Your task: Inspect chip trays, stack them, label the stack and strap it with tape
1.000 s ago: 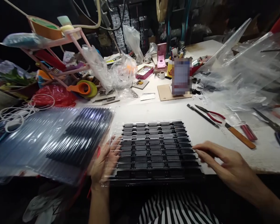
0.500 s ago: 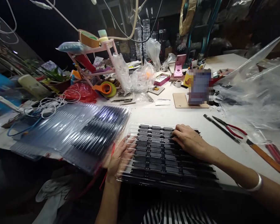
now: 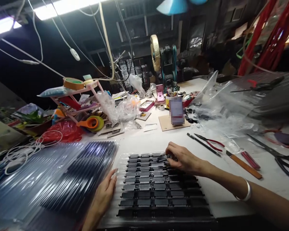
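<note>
In front of me lies a clear plastic tray (image 3: 121, 179) filled with rows of small black parts with comb-like teeth. My right hand (image 3: 180, 158) reaches over the tray's far rows. Its thumb and fingers pinch one black toothed part (image 3: 162, 158), which sits tilted out of line with its row. The far end of that part is hidden by the fingers. At the tray's left side my left hand (image 3: 105, 191) rests with its fingers stretched out, holding nothing. Left of this hand is a stack of clear trays (image 3: 79, 173), some with black rows.
Right of the tray lie a black pen-like tool (image 3: 203, 144), red-handled pliers (image 3: 209, 142), a knife with an orange-brown handle (image 3: 245, 165) and large scissors (image 3: 278, 157). Behind stand a phone (image 3: 177, 110), plastic bags (image 3: 122, 110) and a pink rack (image 3: 74, 96). White cable (image 3: 33, 146) coils at left.
The view has tilted up and turned right. My left hand has come off the tray's left edge to lie beside it. A tilted black toothed part now shows at my right fingertips.
</note>
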Available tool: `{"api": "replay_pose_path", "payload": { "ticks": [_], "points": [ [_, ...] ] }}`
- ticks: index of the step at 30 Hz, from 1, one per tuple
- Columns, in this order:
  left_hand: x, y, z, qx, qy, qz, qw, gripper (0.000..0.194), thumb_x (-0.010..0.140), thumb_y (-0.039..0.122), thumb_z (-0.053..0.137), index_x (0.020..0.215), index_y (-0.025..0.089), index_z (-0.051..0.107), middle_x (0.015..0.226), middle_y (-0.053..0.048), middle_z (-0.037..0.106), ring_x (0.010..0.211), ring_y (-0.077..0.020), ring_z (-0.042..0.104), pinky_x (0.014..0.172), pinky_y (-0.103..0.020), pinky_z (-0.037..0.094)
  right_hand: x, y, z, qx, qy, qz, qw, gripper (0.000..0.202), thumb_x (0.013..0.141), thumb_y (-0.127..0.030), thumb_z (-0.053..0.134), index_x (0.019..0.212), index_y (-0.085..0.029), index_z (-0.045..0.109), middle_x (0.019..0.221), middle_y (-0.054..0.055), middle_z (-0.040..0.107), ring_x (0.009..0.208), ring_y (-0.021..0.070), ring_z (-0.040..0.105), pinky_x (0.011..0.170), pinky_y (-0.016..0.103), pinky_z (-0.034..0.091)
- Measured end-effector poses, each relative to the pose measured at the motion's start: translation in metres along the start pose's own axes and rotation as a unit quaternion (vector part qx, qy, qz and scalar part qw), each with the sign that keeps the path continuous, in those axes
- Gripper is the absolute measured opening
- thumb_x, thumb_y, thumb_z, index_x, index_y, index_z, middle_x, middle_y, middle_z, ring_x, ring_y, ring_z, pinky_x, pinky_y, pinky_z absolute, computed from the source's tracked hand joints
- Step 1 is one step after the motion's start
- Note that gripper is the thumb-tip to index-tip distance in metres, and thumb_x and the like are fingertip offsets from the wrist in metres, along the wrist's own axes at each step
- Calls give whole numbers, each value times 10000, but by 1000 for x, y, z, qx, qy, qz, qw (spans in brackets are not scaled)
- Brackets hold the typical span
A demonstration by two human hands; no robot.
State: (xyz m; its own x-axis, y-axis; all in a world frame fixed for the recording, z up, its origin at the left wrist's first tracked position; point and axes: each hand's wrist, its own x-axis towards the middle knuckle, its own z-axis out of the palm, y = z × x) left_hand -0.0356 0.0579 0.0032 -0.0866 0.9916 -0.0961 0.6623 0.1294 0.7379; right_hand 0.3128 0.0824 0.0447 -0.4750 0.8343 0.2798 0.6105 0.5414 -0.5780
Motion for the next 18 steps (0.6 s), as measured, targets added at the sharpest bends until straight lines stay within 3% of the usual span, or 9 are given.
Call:
{"api": "replay_pose_path", "payload": {
  "ticks": [3,7,11,13,15,16,18],
  "points": [
    [1,6,1,147,-22,-19,989,545,863,456,322,1260,138,519,1213,-168,591,1155,-340,518,946,-446,370,-12,11,-4,94,24,65,993,82,758,-113,496,784,-185,466,747,-10,478,608,107,427,560,250,374],
    [2,15,3,296,-66,-46,952,585,891,406,195,1332,116,446,1049,-220,656,989,-390,608,846,-520,394,-24,22,-6,251,44,149,955,36,798,-203,510,779,-179,492,693,-25,483,605,105,436,545,245,366],
    [6,31,-1,356,-76,-12,931,560,865,412,303,1320,131,469,908,-206,689,873,-420,629,780,-557,394,-29,20,-9,405,26,171,898,97,807,-263,542,812,-168,518,720,-26,507,640,106,503,595,254,406],
    [3,53,-1,339,-33,14,940,510,827,421,404,1240,160,549,954,-191,684,897,-413,621,778,-535,410,-30,15,-11,464,14,175,868,138,798,-292,572,815,-165,520,724,-32,507,640,105,533,611,256,419],
    [-11,88,3,276,25,73,958,418,807,418,467,1131,200,616,1022,-157,670,941,-375,612,797,-483,431,-31,12,-13,505,3,178,845,190,785,-329,604,824,-161,526,707,-34,521,626,107,550,602,253,417],
    [-22,110,7,218,22,133,967,373,834,406,455,1115,221,617,1074,-127,655,981,-329,601,830,-438,435,-31,11,-14,520,-2,180,835,213,781,-346,615,835,-159,528,690,-31,536,616,109,552,594,250,411],
    [-51,155,17,73,-29,252,964,273,857,402,474,1011,263,651,971,-70,664,918,-246,608,809,-346,458,-32,12,-14,537,-5,185,823,246,778,-366,628,855,-154,530,649,-23,566,592,108,542,576,243,391]
  ]
}}
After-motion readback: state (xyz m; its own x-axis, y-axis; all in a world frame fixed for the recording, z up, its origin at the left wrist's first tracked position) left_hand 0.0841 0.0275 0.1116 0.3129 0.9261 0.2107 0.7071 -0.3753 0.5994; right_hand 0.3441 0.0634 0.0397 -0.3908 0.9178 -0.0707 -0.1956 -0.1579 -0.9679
